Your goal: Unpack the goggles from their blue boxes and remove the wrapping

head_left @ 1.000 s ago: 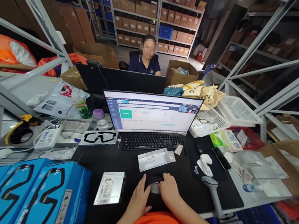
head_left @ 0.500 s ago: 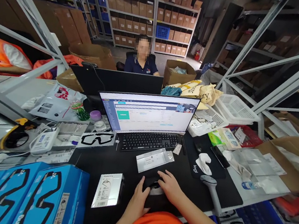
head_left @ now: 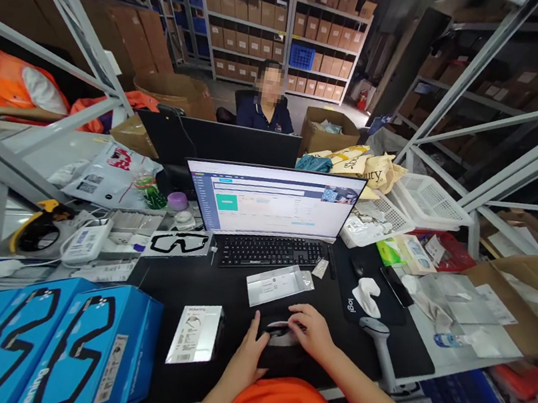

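Close to my body, a black case lies on the dark desk mat between my hands, with a pale, shiny part showing in its opening. My left hand grips the case's left side, thumb at the opening and forefinger stretched along it. At the right end of the opening, the fingers of my right hand are bent in a pinch; what lies between them is too small to make out. A clear plastic sleeve with a white label lies just beyond the case. To the left rests a white and silver box.
Blue boxes with glasses pictures stand at the left. Ahead are a keyboard and a monitor. A scanner, a mouse and a phone lie at the right. A person sits behind the monitors.
My right hand's fingers, spread over the case before, are now bent in at its opening. My left hand stays on the case. The whole view has shifted slightly.
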`<state>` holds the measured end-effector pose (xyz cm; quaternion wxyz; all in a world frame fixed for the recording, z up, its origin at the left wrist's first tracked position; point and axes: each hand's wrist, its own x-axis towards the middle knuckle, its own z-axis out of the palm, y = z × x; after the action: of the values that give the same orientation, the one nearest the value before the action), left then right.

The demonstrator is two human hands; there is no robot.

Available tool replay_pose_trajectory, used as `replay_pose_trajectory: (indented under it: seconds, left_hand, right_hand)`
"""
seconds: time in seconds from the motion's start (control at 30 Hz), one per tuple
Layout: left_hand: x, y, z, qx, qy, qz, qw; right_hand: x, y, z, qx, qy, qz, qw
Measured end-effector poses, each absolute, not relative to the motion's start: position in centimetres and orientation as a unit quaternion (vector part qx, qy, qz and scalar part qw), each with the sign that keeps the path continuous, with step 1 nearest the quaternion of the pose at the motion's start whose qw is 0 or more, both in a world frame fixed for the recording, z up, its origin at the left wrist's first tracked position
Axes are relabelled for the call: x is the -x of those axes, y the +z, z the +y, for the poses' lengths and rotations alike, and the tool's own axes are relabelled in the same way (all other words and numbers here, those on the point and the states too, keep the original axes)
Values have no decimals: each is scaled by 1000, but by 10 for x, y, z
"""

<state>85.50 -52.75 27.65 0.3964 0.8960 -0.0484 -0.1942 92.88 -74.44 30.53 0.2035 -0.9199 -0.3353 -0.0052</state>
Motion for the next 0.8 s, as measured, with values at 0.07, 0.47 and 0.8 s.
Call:
replay_pose_trajectory:
  seconds: [0.07,0.47,0.8]
  left_hand:
    - [-855,274,-528,-897,-191,-51,395]
    - [-837,253,-512,-888,-146,-57,432]
    - [-837,238,-506,-934,-180,55,302]
  right_hand:
    - [-928,307,-742,916,16,-347,202]
    - [-924,301,-741,879,157,-392,219]
    - [-909,294,-743,891,182,-347,231]
